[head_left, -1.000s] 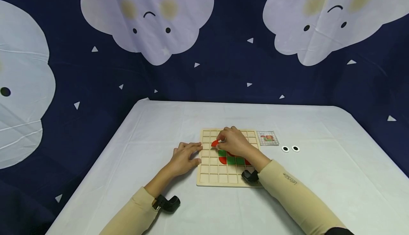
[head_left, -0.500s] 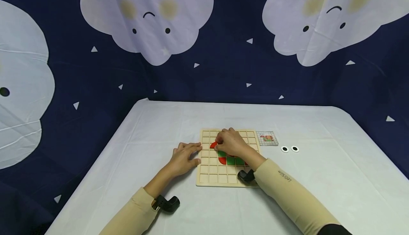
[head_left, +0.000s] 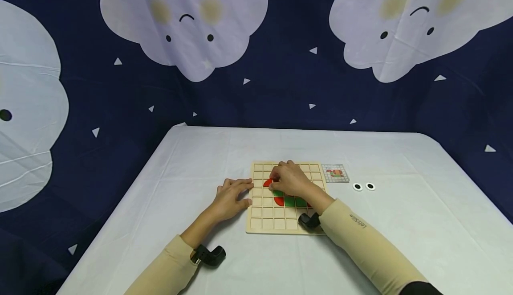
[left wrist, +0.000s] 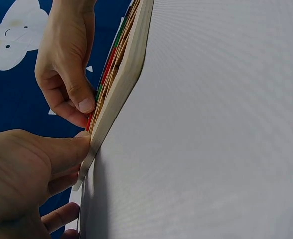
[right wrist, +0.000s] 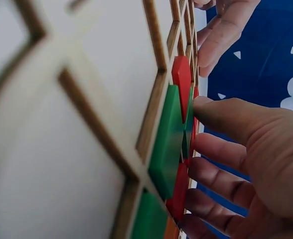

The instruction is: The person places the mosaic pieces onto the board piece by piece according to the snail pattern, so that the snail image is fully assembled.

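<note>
A wooden grid board [head_left: 262, 224] lies flat on the white table. My left hand [head_left: 232, 198] rests at its left edge, fingers fairly straight, thumb and fingertips touching the rim. Over the board, my right hand [head_left: 294, 180] pinches a rounded red piece [head_left: 267, 182] between thumb and index finger, low in a left-side cell. In the right wrist view that thumb [right wrist: 221, 112] meets the red piece's edge, partly hidden. Below it sit a green square piece [head_left: 278, 193], a red rounded piece [head_left: 278, 202] and more green pieces [head_left: 294, 201]. My right hand covers others.
A small pattern card [head_left: 335, 173] with a coloured picture lies beside the board's upper right. Two white-and-black eye pieces [head_left: 364, 186] lie on the table [head_left: 401, 241] to the right. A dark cloud-printed cloth [head_left: 288, 94] hangs behind.
My right hand has moved slightly left and down with the red piece, which now sits lower and flatter at the board. My left hand has stayed in place.
</note>
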`<state>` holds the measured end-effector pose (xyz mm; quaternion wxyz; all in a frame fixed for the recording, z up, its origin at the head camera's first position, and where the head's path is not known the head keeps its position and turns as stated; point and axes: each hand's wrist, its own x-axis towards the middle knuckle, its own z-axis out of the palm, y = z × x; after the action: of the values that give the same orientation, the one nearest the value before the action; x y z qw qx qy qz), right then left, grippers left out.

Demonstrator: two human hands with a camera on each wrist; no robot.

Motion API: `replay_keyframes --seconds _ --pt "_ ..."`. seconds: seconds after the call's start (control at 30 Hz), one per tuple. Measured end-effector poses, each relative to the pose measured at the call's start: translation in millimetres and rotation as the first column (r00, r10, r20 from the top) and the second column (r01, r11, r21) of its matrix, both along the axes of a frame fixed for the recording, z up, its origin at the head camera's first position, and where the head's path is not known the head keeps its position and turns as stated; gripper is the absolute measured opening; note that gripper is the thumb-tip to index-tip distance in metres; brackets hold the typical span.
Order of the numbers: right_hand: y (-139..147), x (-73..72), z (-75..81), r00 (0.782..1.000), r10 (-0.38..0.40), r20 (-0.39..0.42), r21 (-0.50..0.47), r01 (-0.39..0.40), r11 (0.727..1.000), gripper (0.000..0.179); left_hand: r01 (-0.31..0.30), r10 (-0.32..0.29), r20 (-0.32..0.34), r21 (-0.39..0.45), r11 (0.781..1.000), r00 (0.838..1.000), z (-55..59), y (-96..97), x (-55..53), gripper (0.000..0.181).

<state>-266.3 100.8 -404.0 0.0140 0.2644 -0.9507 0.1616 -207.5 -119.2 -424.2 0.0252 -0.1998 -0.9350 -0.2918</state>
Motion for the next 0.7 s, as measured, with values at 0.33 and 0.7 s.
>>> replay_keyframes --seconds 0.33,0.7 --pt "22 5.9 16.9 0.998 -0.051 0.036 -0.077 0.054 0.996 0.029 -0.008 0.008 -0.005 0.0 1.0 1.0 -1.0 0.7 -0.4 0.045" --pt "90 16.0 25.1 0.988 -0.156 0.014 -0.144 0.157 0.977 0.031 -0.008 0.008 -0.001 -0.006 1.0 1.0 0.3 1.2 0.1 0.046"
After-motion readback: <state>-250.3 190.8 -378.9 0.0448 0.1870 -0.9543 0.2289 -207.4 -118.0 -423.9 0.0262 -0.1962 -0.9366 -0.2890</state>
